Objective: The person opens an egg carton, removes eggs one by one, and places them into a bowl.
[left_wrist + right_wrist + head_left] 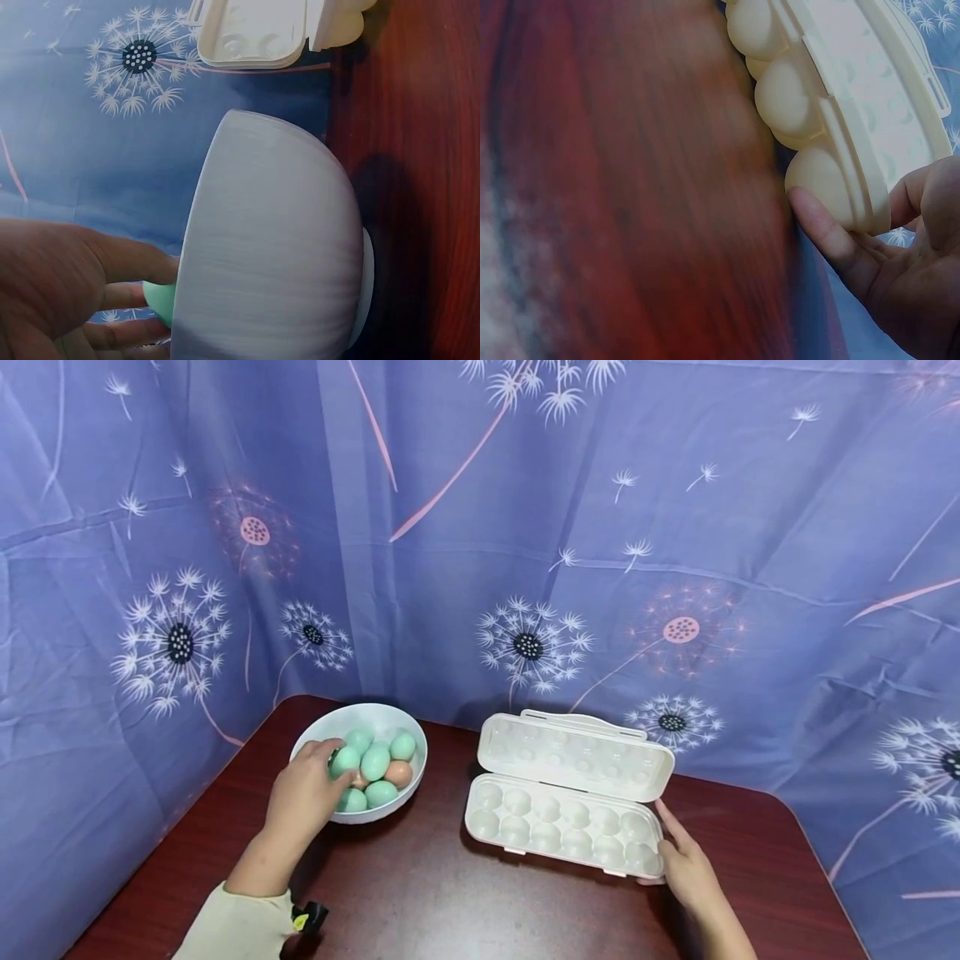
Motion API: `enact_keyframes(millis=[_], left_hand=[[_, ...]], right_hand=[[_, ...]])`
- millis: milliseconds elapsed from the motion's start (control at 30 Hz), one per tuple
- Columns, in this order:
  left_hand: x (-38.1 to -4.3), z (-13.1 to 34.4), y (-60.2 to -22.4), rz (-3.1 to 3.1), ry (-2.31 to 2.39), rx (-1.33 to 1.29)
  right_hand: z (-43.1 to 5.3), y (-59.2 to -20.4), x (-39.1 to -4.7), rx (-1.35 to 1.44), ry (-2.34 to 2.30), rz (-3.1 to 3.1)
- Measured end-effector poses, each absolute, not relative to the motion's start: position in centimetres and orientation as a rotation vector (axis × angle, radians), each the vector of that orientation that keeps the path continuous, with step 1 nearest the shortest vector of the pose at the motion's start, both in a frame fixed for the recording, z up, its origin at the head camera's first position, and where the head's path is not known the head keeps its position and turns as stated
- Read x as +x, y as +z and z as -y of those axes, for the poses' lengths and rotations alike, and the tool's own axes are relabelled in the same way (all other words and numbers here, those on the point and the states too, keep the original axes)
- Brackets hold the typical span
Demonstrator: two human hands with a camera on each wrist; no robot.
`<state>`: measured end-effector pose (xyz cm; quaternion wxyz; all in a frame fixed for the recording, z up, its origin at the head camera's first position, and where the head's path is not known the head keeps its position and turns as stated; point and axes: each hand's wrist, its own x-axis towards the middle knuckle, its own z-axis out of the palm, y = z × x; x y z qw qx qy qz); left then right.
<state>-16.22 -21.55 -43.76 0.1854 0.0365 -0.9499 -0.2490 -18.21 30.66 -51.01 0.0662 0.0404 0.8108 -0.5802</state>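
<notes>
On the left of the table, a white bowl [414,781] holds several green eggs [377,762] and some brown ones, among them a brown egg [399,773]. My left hand [306,785] reaches over the bowl's near left rim, thumb and fingers around a green egg [159,301]; its fingertips are partly hidden. To the right lies a white plastic egg box [566,835], its lid [573,758] raised and bare cups showing. My right hand [686,864] grips the box's right end, the thumb [821,225] against an end cup.
The dark red wooden table [420,885] has rounded far corners. Behind and to the left hangs a blue curtain [450,577] with dandelion prints, close behind the bowl and the raised lid. A black strap end [309,917] juts out at the left sleeve.
</notes>
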Motion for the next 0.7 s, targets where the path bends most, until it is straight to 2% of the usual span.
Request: enact_keyframes(millis=[700], left_hand=[[-16.6, 21.68, -44.63, 2.74, -0.606, 0.001]], right_hand=[[-30.77, -51.31, -18.2, 0.133, -1.734, -2.464]])
